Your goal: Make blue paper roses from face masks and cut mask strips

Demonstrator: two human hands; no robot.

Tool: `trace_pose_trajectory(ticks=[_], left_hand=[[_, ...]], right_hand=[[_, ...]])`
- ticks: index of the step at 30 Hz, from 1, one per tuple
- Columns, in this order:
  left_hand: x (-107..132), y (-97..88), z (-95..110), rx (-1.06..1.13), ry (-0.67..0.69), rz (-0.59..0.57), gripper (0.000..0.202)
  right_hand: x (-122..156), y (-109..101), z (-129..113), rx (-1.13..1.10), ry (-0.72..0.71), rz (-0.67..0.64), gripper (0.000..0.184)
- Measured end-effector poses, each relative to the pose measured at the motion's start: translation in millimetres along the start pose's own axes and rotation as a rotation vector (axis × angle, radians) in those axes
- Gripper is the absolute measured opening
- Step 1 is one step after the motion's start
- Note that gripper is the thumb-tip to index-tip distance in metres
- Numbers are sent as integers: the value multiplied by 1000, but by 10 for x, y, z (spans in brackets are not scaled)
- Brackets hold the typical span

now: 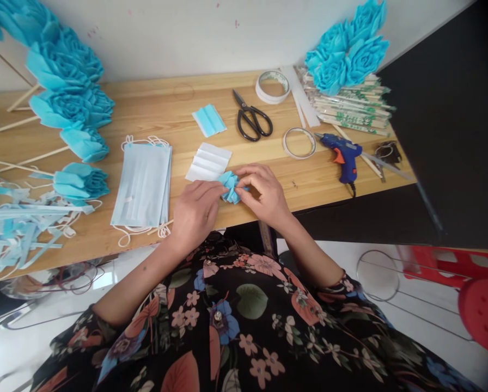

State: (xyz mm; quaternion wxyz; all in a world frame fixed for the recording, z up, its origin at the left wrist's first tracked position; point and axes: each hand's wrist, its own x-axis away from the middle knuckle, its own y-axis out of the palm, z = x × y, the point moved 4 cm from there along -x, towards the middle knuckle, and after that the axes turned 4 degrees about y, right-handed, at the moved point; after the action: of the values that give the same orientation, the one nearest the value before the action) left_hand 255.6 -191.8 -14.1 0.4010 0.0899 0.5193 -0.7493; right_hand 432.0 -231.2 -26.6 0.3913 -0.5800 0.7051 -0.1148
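A small rolled blue fabric flower [231, 188] sits between both hands at the front edge of the wooden table [162, 103]. My left hand [195, 209] pinches its left side with closed fingers. My right hand [262, 193] grips its right side, fingers curled round it. A white pleated mask piece [209, 161] lies just behind the flower. A stack of light blue face masks [144, 182] lies to the left of my left hand.
Black scissors [252, 117], two tape rolls [272, 86] [299, 142], a blue glue gun [344, 155] and bundled sticks [354, 106] lie at the right. Finished blue flowers [70, 92] [348, 49] on sticks sit left and back right. Cut strips [19, 228] pile at far left. A folded blue piece [209, 120] lies mid-table.
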Motion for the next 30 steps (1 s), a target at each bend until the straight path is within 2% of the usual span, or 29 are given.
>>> trace_pose_trajectory(ticks=[3,9,15,19,22,25,30], left_hand=[[-2,0,0,15,-49,5,15],[-20,54,-3,-6,-90,9,13],[-53,69,14,-15,-90,11,14],[-57,60,27,-10,-72,10,12],[-51,58,30,10,-76,12,12],[-48,54,26,53,-114,19,12],[-74,55,-24,138,-243,33,12]], right_hand=[[0,2,-6,4,18,6,8],[6,12,-12,16,72,7,8],[15,-61,-36,-21,-19,32,7],[7,-66,-37,-4,-79,-70,18],[2,-48,-4,-2,-37,-113,26],[3,-31,21,-17,10,-126,30],[2,-25,20,-35,11,-110,31]])
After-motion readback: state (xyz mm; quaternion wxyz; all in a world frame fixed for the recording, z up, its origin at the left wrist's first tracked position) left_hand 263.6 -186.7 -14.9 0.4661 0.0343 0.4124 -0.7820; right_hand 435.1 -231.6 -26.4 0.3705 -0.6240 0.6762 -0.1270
